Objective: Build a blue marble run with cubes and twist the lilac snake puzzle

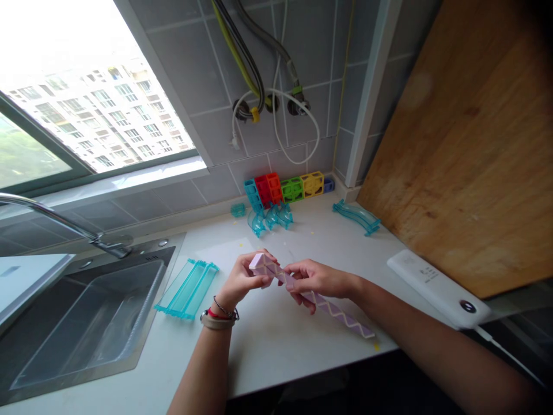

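Observation:
Both my hands hold a long pink and white snake puzzle (pixel 332 308), a straight bar of wedge segments, just above the white counter (pixel 276 340). My left hand (pixel 244 279) is closed on its upper left end. My right hand (pixel 313 279) grips it a little further along, fingers wrapped round it. The rest of the bar slants down to the right past my right forearm. A bracelet and a band sit on my left wrist.
A steel sink (pixel 82 323) with a tap (pixel 64 222) lies at left. Clear teal track pieces (pixel 188 288) lie beside it, curved ones (pixel 356 216) further back. Coloured cube frames (pixel 285 187) line the tiled wall. A white power strip (pixel 438 288) and a wooden board (pixel 466 150) are at right.

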### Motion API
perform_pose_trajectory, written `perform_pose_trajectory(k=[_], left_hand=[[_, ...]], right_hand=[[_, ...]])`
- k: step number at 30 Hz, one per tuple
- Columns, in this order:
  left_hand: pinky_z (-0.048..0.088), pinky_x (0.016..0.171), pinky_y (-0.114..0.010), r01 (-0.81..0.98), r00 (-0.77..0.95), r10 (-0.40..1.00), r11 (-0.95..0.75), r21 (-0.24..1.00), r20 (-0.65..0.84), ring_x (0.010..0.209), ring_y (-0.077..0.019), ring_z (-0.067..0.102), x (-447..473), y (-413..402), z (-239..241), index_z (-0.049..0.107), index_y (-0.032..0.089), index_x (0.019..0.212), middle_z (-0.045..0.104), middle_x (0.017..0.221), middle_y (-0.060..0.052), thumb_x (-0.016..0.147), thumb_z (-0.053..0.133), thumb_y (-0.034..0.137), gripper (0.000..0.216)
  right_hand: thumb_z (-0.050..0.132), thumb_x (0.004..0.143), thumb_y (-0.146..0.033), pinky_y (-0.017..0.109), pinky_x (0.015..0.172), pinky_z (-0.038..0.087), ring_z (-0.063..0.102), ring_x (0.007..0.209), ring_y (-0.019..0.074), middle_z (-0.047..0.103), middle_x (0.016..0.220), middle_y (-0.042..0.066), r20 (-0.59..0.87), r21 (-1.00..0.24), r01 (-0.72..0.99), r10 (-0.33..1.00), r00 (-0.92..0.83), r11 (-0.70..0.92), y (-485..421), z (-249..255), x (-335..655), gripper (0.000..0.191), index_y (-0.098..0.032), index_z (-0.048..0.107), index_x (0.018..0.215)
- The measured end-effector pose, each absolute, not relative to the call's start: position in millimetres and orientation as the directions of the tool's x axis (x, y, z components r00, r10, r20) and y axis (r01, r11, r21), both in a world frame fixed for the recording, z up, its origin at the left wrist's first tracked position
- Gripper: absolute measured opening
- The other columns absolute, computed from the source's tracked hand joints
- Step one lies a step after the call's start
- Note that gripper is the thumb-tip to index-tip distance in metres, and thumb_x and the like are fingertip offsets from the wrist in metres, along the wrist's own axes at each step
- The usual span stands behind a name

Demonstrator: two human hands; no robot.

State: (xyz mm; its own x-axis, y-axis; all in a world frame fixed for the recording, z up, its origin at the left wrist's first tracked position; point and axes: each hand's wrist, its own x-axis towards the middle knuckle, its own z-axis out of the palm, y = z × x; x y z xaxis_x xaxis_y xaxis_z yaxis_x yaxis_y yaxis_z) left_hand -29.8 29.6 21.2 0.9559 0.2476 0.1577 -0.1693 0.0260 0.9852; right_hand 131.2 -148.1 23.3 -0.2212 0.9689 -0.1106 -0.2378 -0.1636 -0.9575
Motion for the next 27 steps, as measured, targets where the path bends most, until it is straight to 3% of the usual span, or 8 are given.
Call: perform_pose_trajectory(k=[3, 6, 10, 14, 17, 22, 25, 27], left_hand=[[0.054, 0.06, -0.032, -0.241, 0.966, 0.155, 0.274, 0.931, 0.205, 0.083, -0.0253, 0.064, -29.2, 24.6, 15.3, 0.073, 0.019, 0.095, 0.065, 0.091, -0.009, 0.061, 0.091, 0.046, 0.047], [0.055, 0.061, -0.032, -0.273, 0.961, 0.157, 0.379, 0.884, 0.229, 0.086, -0.0252, 0.064, -26.8, 17.8, 8.8, 0.072, 0.02, 0.094, 0.065, 0.089, -0.007, 0.06, 0.092, 0.049, 0.049], [0.055, 0.064, -0.031, -0.221, 0.966, 0.213, 0.4, 0.89, 0.144, 0.079, -0.0213, 0.066, -22.9, 14.8, 6.8, 0.067, 0.019, 0.107, 0.068, 0.099, -0.009, 0.071, 0.086, 0.046, 0.048], [0.055, 0.073, -0.032, -0.165, 0.924, 0.381, 0.349, 0.923, 0.021, 0.085, -0.0201, 0.068, -14.6, 12.9, 8.1, 0.065, 0.017, 0.116, 0.069, 0.115, -0.013, 0.086, 0.073, 0.04, 0.039], [0.056, 0.079, -0.034, -0.08, 0.859, 0.506, 0.29, 0.954, -0.081, 0.093, -0.0223, 0.069, -7.5, 8.6, 4.8, 0.061, 0.016, 0.128, 0.071, 0.114, -0.013, 0.088, 0.069, 0.045, 0.05], [0.056, 0.073, -0.033, -0.002, 0.803, 0.59, 0.141, 0.99, -0.083, 0.082, -0.0205, 0.068, -4.1, 2.8, -0.5, 0.058, 0.015, 0.132, 0.073, 0.099, -0.009, 0.089, 0.066, 0.053, 0.058], [0.053, 0.07, -0.029, -0.002, 0.831, 0.556, -0.01, 1.0, 0.007, 0.078, -0.0189, 0.066, -5.6, 3.7, -0.1, 0.063, 0.014, 0.121, 0.071, 0.092, -0.008, 0.088, 0.068, 0.052, 0.052], [0.053, 0.068, -0.028, -0.027, 0.864, 0.502, -0.016, 1.0, 0.031, 0.076, -0.0184, 0.065, -6.8, 5.1, 1.3, 0.063, 0.014, 0.117, 0.07, 0.09, -0.007, 0.089, 0.068, 0.052, 0.047]], right_hand=[[0.068, 0.091, -0.036, 0.024, 0.051, 0.056, 0.063, 0.052, 0.0125, 0.067, 0.073, 0.001, -0.051, -0.892, -0.397, 0.92, -0.388, -0.218, -149.0, 20.9, 130.6, 0.031, -0.014, 0.06, 0.111], [0.069, 0.09, -0.038, 0.024, 0.053, 0.057, 0.065, 0.055, 0.0133, 0.069, 0.075, 0.003, -0.033, -0.839, -0.458, 0.868, -0.495, -0.293, -148.7, 16.2, 129.8, 0.037, -0.013, 0.059, 0.115], [0.063, 0.094, -0.045, 0.021, 0.046, 0.052, 0.06, 0.044, 0.0105, 0.069, 0.068, 0.002, -0.097, -0.857, -0.442, 0.925, -0.367, -0.265, -145.1, 12.7, 127.9, 0.034, -0.012, 0.061, 0.104], [0.06, 0.093, -0.051, 0.02, 0.037, 0.047, 0.05, 0.035, 0.0096, 0.067, 0.058, -0.001, -0.151, -0.908, -0.389, 0.988, -0.043, -0.156, -138.0, 9.5, 127.2, 0.035, -0.017, 0.056, 0.1], [0.057, 0.093, -0.055, 0.019, 0.033, 0.044, 0.047, 0.032, 0.0103, 0.064, 0.053, -0.003, -0.198, -0.924, -0.351, 0.976, 0.091, -0.155, -133.9, 6.5, 126.0, 0.037, -0.019, 0.053, 0.1], [0.058, 0.093, -0.051, 0.019, 0.035, 0.043, 0.053, 0.035, 0.0108, 0.068, 0.06, -0.001, -0.233, -0.921, -0.349, 0.963, 0.136, -0.173, -133.9, 6.8, 118.6, 0.034, -0.018, 0.053, 0.099], [0.06, 0.092, -0.053, 0.02, 0.036, 0.044, 0.056, 0.037, 0.0111, 0.068, 0.063, 0.0, -0.217, -0.921, -0.354, 0.968, 0.127, -0.16, -135.9, 8.0, 115.2, 0.037, -0.017, 0.055, 0.093], [0.057, 0.093, -0.058, 0.02, 0.035, 0.043, 0.058, 0.037, 0.012, 0.067, 0.061, 0.0, -0.214, -0.925, -0.343, 0.969, 0.122, -0.161, -137.5, 8.7, 114.3, 0.042, -0.016, 0.057, 0.093]])
